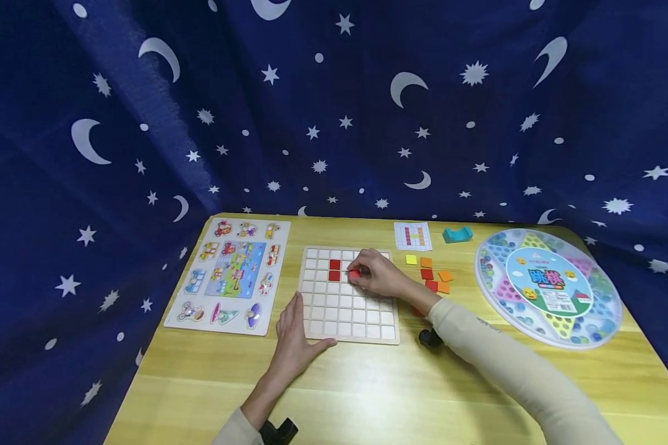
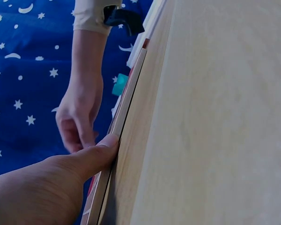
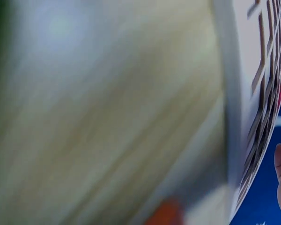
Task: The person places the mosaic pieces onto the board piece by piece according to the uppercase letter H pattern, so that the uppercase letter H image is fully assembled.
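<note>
A white grid board [image 1: 349, 314] in a wooden frame lies on the table, with two red square tiles [image 1: 334, 264] set one above the other in its upper part. Over the board, my right hand [image 1: 380, 272] pinches another red tile [image 1: 354, 274] between thumb and fingers, just right of those two. My left hand [image 1: 295, 342] lies at the board's lower left corner, fingers along the left side and thumb spread at the front edge. In the left wrist view the thumb [image 2: 100, 152] touches the board's edge [image 2: 126, 105]. The right wrist view is blurred and shows only part of that hand.
Right of the board lie loose red, orange and yellow tiles [image 1: 411, 259], below a printed pattern card [image 1: 413, 237] and a teal block [image 1: 458, 235]. A round Chinese checkers set [image 1: 492, 296] stands far right. A picture puzzle board [image 1: 222, 322] is at the left.
</note>
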### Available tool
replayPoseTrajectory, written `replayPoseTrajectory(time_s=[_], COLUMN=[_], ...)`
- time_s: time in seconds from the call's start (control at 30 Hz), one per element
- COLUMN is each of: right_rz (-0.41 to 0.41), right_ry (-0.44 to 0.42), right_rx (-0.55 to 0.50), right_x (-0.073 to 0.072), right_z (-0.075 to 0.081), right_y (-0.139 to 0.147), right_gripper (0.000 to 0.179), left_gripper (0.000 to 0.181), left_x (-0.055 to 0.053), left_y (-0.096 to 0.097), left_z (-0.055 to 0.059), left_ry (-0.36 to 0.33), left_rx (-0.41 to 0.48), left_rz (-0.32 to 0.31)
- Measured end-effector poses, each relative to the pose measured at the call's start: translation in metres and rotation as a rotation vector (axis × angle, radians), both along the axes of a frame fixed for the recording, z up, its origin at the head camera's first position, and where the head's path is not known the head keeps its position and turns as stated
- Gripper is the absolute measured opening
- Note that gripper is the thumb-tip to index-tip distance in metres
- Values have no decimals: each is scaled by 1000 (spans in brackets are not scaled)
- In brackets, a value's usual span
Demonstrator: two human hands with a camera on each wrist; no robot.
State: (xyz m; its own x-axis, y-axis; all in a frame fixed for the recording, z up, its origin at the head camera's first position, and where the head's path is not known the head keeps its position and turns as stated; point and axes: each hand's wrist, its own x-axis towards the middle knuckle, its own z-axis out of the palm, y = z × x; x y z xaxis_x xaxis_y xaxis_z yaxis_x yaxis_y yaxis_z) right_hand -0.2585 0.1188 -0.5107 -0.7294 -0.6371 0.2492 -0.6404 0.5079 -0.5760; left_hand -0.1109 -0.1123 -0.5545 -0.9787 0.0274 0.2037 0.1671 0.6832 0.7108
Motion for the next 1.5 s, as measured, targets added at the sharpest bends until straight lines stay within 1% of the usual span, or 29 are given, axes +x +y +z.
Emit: replayPoseTrajectory(time_s=[0.1, 0.3, 0.4, 0.53, 0.67, 0.77, 1.03, 1.5], right_rz=[37, 96, 113, 107, 102, 104, 103, 115], right_ry=[-12, -67, -44, -43, -61, -64, -124, -145], right_rx=[11, 33, 38, 44, 50, 35, 1, -15], right_x=[3, 6, 7, 7, 6, 5, 3, 4], right_z=[-2, -6, -10, -11, -11, -12, -15, -17], right_y=[-13, -31, -37, -42, -43, -43, -39, -37], right_gripper=[21, 21, 21, 20, 20, 20, 21, 24], left_gripper=[126, 125, 125, 126, 126, 126, 126, 126], left_x=[0, -3, -2, -2, -2, -2, -1, -1], left_y=[1, 1, 0, -1, -1, -1, -1, 1], left_z=[1, -1, -2, -1, 0, 1, 0, 0], left_ry=[-2, 6, -1, -12, -16, -13, -21, -28], left_rx=[-3, -19, -25, -30, -32, -32, -23, -23], left_rz=[-4, -6, -2, 0, -1, 0, -2, -1])
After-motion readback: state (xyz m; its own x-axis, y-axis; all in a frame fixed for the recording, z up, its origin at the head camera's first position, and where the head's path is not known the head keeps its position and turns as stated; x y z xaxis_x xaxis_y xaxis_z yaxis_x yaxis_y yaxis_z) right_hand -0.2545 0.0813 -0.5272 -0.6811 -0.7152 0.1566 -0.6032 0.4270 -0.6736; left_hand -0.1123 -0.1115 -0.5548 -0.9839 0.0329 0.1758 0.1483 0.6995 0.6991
